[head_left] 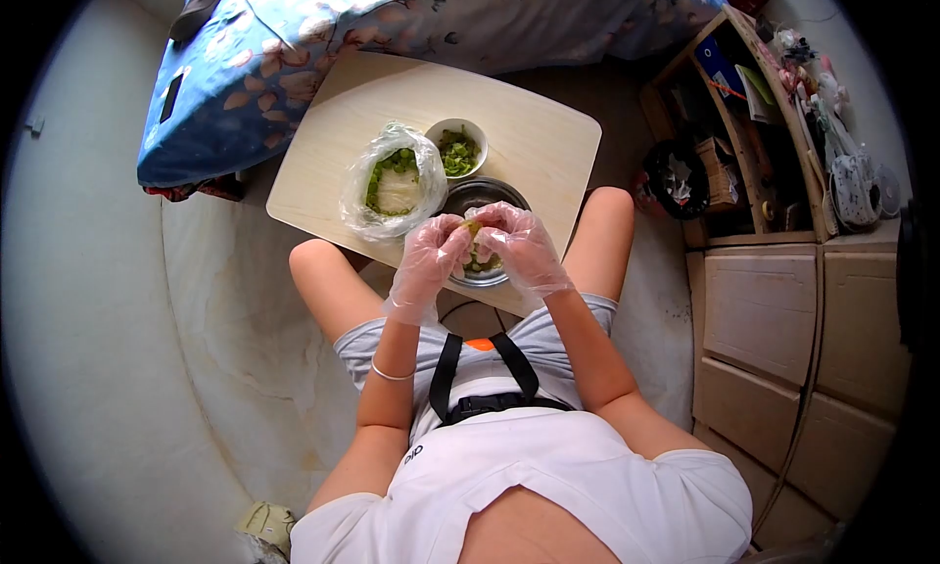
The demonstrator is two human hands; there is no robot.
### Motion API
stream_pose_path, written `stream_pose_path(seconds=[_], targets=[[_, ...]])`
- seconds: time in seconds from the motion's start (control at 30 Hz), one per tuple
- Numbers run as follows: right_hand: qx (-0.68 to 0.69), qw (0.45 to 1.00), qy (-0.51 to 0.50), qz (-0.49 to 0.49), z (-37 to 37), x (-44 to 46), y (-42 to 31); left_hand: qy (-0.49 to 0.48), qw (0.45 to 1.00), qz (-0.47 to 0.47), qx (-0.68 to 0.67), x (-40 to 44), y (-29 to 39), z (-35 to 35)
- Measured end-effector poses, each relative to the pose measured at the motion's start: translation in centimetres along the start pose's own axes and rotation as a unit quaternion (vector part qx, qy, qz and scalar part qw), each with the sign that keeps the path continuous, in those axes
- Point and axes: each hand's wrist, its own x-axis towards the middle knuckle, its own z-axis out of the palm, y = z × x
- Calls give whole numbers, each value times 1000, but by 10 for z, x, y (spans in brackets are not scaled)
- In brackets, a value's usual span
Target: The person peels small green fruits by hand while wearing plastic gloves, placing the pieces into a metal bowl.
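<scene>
Both my hands wear clear plastic gloves and meet above a metal bowl (487, 191) near the table's front edge. My left hand (435, 257) and my right hand (519, 245) pinch a small yellow-green vegetable piece (473, 227) between their fingertips. Its exact kind is too small to make out. Pale and green bits (482, 263) lie in the bowl, partly hidden by my fingers. Left of the bowl, an opened clear plastic bag (353, 184) holds green pieces around a pale middle. Behind the bowl stands a white bowl (475, 168) with green pieces inside.
The low cream table (529, 123) stands between my knees. Beyond it is a bed (284, 65) with a blue floral cover and a dark phone-like object (171, 97) on it. At the right are a black-lined bin (676, 180), a wooden shelf (746, 138) and cabinets (759, 305).
</scene>
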Motion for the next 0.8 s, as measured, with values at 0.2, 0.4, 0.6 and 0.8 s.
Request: stream_pose_path(seconds=[0.2, 0.4, 0.6, 0.8], targets=[[-32, 999, 12, -18, -3, 3, 7, -7, 1000, -4, -12, -4, 12, 5], [56, 997, -46, -1, -10, 1, 7, -44, 991, -33, -121, -3, 6, -5], [132, 990, -58, -5, -13, 1, 15, -64, 981, -47, -175, -5, 8, -6], [194, 979, -65, 25, -16, 3, 18, -61, 971, -77, -218, -8, 11, -1]])
